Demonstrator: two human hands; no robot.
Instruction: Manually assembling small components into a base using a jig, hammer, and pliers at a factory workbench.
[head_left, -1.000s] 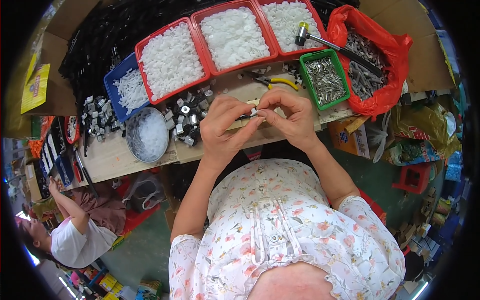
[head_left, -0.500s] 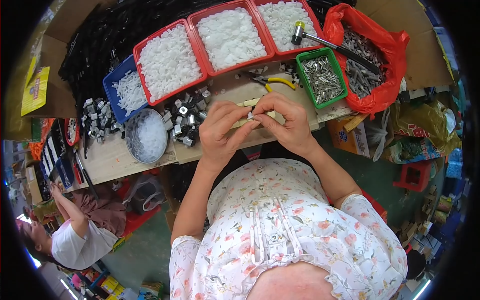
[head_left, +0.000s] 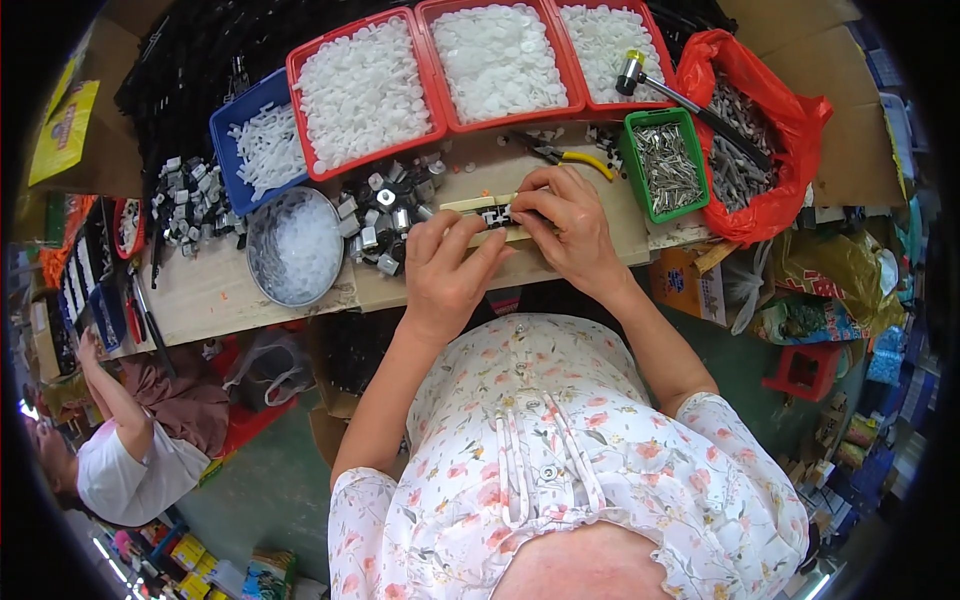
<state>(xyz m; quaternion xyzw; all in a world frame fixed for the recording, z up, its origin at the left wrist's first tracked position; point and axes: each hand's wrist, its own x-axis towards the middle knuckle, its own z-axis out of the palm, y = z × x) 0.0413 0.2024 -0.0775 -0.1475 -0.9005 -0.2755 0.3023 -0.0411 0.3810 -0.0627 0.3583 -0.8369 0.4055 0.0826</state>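
Note:
A cream-coloured slotted block (head_left: 462, 205) lies near the table's front edge, with a small black and silver part (head_left: 495, 214) set in it. My right hand (head_left: 572, 228) bends over the block's right end, thumb and fingers pinched together at that part. Whatever the pinch holds is too small and covered to name. Along the block's left front side rests my left hand (head_left: 445, 270), its fingers apart and nothing visible in them. Behind the right hand lie pliers with yellow and black handles (head_left: 585, 163).
Red trays (head_left: 440, 120) of white plastic pieces line the back. Beside them are a blue tray (head_left: 222, 150), a round metal bowl (head_left: 262, 285), a green basket (head_left: 690, 205) of metal pins and a red bag (head_left: 810, 120) with a hammer (head_left: 690, 105) across it. Another person (head_left: 140, 470) sits at left.
My hands were close together over the block with a small white piece between the fingertips. They have moved apart, baring the black and silver part; the white piece no longer shows between them.

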